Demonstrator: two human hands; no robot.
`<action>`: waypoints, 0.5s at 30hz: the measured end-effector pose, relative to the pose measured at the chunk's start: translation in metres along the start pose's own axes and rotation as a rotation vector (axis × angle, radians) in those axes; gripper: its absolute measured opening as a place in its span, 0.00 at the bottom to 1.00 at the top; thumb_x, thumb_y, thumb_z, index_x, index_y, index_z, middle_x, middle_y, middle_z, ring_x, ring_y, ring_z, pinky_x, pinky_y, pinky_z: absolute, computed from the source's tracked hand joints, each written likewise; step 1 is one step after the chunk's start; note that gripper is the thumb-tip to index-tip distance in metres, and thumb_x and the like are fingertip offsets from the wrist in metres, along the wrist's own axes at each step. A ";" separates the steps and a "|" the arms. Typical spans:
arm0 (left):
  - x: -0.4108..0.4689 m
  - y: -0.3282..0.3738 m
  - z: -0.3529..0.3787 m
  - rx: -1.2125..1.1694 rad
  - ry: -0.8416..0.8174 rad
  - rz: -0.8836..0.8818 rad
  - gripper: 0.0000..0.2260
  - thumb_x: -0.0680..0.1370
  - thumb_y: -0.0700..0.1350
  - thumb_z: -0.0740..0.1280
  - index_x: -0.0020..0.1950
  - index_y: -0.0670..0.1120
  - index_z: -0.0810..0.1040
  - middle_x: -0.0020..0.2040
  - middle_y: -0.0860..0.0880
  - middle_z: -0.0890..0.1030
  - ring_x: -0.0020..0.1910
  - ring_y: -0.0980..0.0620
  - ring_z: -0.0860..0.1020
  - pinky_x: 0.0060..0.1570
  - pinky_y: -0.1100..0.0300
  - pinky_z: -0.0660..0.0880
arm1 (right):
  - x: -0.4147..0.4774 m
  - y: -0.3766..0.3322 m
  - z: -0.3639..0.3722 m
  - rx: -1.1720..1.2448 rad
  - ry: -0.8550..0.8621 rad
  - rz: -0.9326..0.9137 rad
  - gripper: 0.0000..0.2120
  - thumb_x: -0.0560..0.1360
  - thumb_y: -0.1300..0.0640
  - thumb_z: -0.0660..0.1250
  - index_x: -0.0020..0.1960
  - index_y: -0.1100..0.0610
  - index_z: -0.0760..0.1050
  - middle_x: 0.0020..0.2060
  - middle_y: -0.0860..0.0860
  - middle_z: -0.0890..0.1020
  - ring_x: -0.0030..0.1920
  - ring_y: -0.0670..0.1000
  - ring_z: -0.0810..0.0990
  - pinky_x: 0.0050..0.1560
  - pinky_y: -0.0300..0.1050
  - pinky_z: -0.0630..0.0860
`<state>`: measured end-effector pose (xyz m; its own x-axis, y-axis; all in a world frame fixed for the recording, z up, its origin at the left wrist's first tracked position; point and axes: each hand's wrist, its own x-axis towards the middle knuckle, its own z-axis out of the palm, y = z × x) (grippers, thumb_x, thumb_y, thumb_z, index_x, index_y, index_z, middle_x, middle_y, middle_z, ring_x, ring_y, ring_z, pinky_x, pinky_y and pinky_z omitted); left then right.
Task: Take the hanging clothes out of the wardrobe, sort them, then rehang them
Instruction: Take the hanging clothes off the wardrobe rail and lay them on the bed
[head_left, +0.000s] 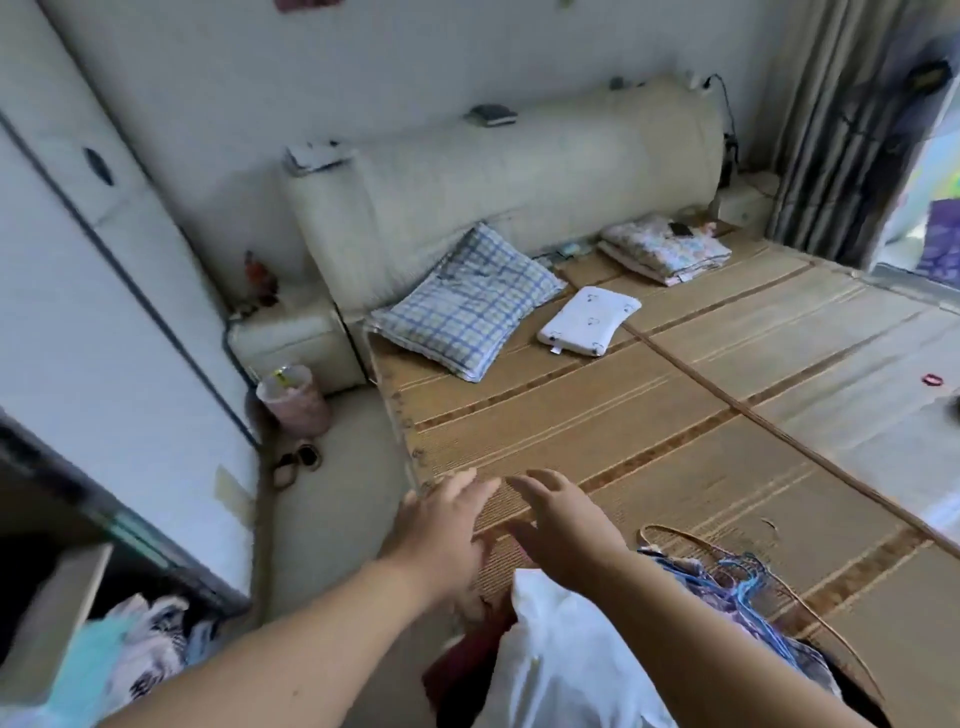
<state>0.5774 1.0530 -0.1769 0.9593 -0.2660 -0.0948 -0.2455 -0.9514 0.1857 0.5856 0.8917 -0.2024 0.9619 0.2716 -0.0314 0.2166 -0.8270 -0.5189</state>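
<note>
White garment (561, 670) lies just short of left hand (441, 525) and right hand (566, 522), both spread and empty.

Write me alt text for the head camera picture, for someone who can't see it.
Two bare hands, left hand and right hand, reach open and empty over a woven bed mat, beside a pile of clothes and blue hangers. A checked pillow and small white pillow lie near the headboard; a white wardrobe stands at left.
</note>
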 end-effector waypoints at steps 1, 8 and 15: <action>-0.013 -0.020 -0.016 0.026 0.046 -0.017 0.29 0.76 0.52 0.63 0.76 0.58 0.55 0.77 0.50 0.57 0.75 0.49 0.57 0.72 0.51 0.57 | 0.010 -0.029 0.000 -0.016 -0.002 -0.063 0.27 0.76 0.46 0.63 0.73 0.45 0.61 0.70 0.49 0.67 0.69 0.53 0.66 0.67 0.49 0.67; -0.131 -0.161 -0.121 0.159 0.260 -0.234 0.30 0.76 0.56 0.62 0.76 0.60 0.53 0.77 0.53 0.53 0.76 0.52 0.52 0.73 0.51 0.54 | 0.051 -0.231 0.025 -0.061 0.000 -0.441 0.28 0.76 0.45 0.62 0.73 0.43 0.58 0.73 0.49 0.62 0.71 0.53 0.62 0.70 0.49 0.63; -0.264 -0.248 -0.215 0.242 0.534 -0.526 0.29 0.76 0.56 0.62 0.75 0.60 0.56 0.77 0.54 0.53 0.76 0.53 0.52 0.72 0.49 0.55 | 0.049 -0.425 0.047 -0.031 0.018 -0.779 0.27 0.76 0.45 0.61 0.73 0.41 0.59 0.74 0.47 0.60 0.73 0.52 0.61 0.70 0.48 0.62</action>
<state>0.4154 1.3925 0.0125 0.8803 0.2804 0.3827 0.2946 -0.9554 0.0224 0.5327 1.2794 -0.0242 0.5334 0.7718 0.3461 0.8350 -0.4150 -0.3614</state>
